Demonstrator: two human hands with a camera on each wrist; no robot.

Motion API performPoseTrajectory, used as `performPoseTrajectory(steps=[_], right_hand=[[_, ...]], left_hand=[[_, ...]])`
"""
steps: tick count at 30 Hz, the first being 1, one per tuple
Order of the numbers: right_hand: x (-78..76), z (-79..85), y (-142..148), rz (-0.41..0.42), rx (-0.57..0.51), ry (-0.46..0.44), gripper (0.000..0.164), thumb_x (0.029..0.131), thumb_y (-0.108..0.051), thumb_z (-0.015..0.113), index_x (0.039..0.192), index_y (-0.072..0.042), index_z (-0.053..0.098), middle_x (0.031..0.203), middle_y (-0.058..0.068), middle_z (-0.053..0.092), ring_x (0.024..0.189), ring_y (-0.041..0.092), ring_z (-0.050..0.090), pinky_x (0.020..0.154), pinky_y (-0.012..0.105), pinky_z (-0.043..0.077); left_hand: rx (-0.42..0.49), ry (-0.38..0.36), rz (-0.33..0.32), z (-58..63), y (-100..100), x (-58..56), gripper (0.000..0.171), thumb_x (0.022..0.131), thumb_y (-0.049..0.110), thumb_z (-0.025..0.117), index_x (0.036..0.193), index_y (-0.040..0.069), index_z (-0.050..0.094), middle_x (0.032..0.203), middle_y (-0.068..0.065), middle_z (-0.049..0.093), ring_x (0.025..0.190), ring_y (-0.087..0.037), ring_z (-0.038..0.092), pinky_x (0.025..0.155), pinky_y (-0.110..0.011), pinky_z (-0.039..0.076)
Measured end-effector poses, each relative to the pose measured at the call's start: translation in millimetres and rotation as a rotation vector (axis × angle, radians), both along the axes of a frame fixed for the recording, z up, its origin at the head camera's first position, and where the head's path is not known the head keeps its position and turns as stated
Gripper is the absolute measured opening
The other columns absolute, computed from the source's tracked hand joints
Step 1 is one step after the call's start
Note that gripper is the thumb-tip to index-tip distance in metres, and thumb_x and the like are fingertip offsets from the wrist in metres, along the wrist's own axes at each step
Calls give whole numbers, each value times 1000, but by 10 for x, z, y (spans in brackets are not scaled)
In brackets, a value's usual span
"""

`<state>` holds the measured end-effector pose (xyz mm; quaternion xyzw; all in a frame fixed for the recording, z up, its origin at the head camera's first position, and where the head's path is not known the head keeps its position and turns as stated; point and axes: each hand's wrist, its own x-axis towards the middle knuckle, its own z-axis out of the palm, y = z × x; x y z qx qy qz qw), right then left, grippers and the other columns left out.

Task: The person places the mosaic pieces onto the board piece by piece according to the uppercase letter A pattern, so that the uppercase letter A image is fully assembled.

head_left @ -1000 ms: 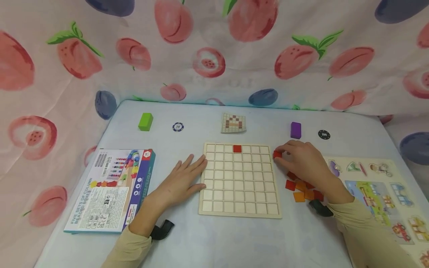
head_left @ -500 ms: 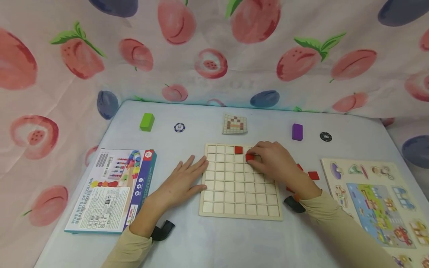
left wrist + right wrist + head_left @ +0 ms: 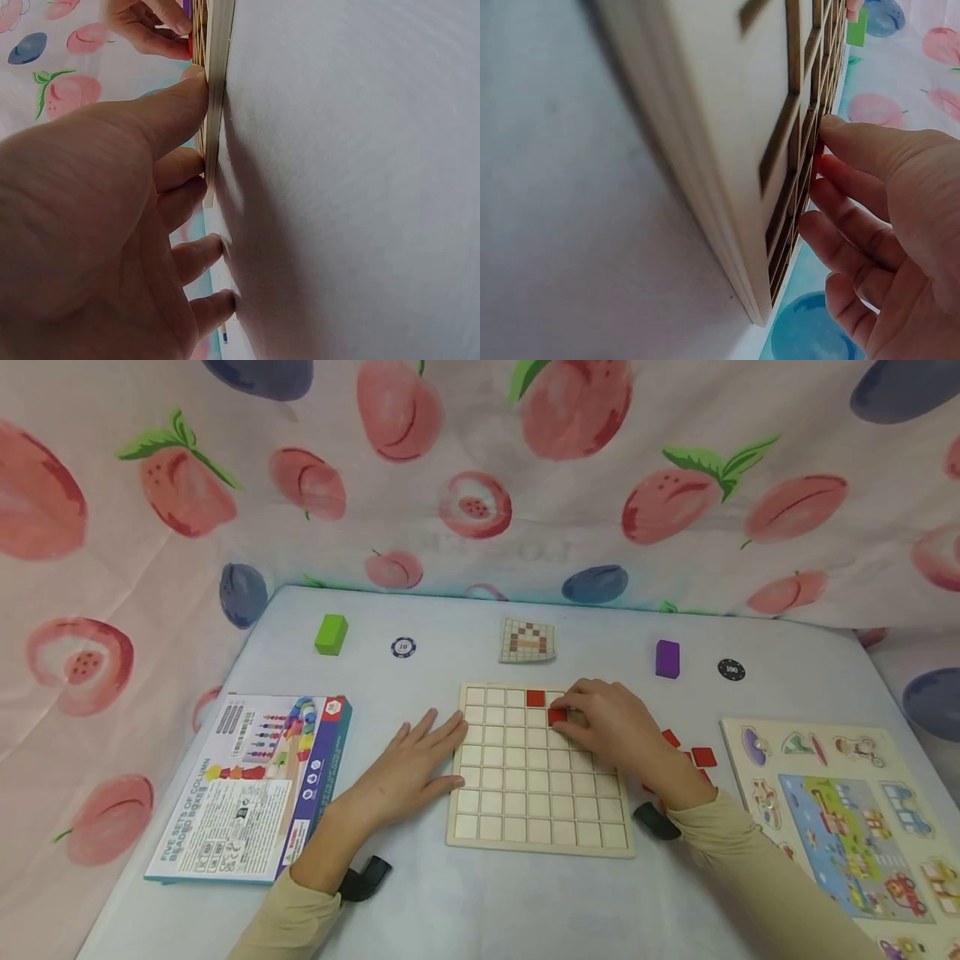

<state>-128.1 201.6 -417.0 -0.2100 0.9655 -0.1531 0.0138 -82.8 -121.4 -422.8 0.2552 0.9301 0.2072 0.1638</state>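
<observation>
A wooden grid board lies in front of me. One red square tile sits in its top row. My right hand pinches a second red tile between thumb and fingers, at a second-row cell diagonally right of the first. In the right wrist view, the thumb and fingertips are right at the grid with a sliver of the red tile between them. My left hand is spread flat, its fingertips and thumb at the board's left edge.
Several loose red tiles lie right of the board, partly hidden by the right wrist. A small pattern card, green block, purple block and two chips stand behind. A box lies left, a picture puzzle right.
My right hand has carried the red tile leftward from beside the board onto the second row, and stays there over the last half second. The left hand has held its place.
</observation>
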Motion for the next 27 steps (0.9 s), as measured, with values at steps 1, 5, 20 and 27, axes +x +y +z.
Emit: performPoseTrajectory(steps=[1, 5, 20, 27], right_hand=[[5, -5, 4, -3, -3, -1, 30, 94, -32, 83, 120, -17, 82, 116, 5, 77, 106, 25, 73, 93, 48, 58], [36, -1, 46, -17, 2, 10, 32, 93, -32, 83, 121, -16, 82, 117, 5, 77, 105, 25, 73, 92, 48, 59], [295, 5, 622, -118, 3, 4, 30, 93, -28, 83, 120, -15, 81, 117, 7, 76, 102, 27, 72, 90, 52, 60], [425, 10, 875, -160, -10, -1, 29, 94, -26, 82, 120, -13, 80, 114, 8, 75, 99, 27, 70, 87, 52, 61]], left_hand=[[1, -4, 0, -1, 1, 2, 78, 105, 40, 67, 169, 14, 31, 179, -2, 22, 169, -37, 12, 135, -65, 14], [7, -4, -1, 2, 4, 11, 78, 105, 39, 67, 169, 13, 31, 179, -2, 22, 169, -38, 12, 135, -66, 14], [4, 6, -3, 8, -1, 17, 77, 105, 39, 67, 168, 13, 32, 179, -3, 23, 168, -39, 13, 134, -67, 16], [6, 3, 2, 8, 1, 17, 77, 105, 39, 68, 168, 13, 32, 179, -2, 23, 168, -39, 13, 135, -67, 15]])
